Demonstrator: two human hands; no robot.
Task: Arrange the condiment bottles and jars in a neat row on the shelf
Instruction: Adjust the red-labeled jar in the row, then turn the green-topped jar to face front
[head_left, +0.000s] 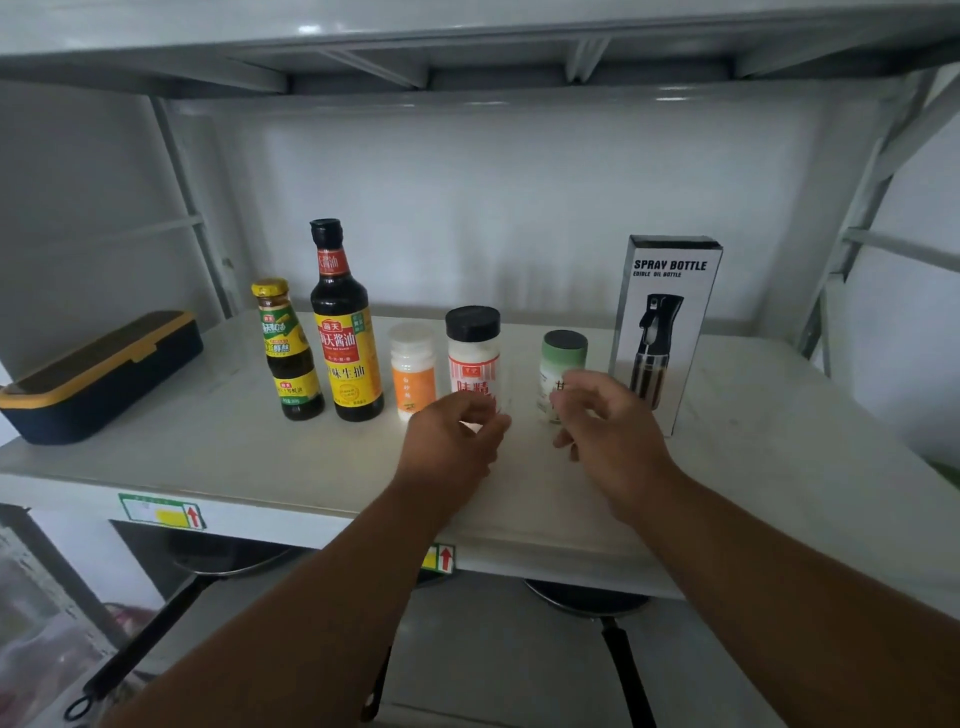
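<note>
Condiments are standing in a row mid-shelf (208, 457), and the left hand (451, 441) and right hand (608, 431) are hovering, fingers loose and gripping nothing, before the black-capped white jar (472, 348) and green-lidded jar (563, 358), apparently gauging spacing.

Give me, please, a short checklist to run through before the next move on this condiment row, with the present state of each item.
1. All containers upright: ok; the small sauce bottle, tall soy sauce bottle, white-capped jar, black-capped jar and green-capped jar all stand.
2. Even spacing: not ok; the gap between the black-capped and green-capped jars looks wider than the others.
3. Left hand free: cannot tell; its fingers blur at the black-capped jar's base.
4. Right hand free: ok; loosely curled, holding nothing.
5. Spray bottle box clear of the row: ok; it stands just right of the green-capped jar.
</note>
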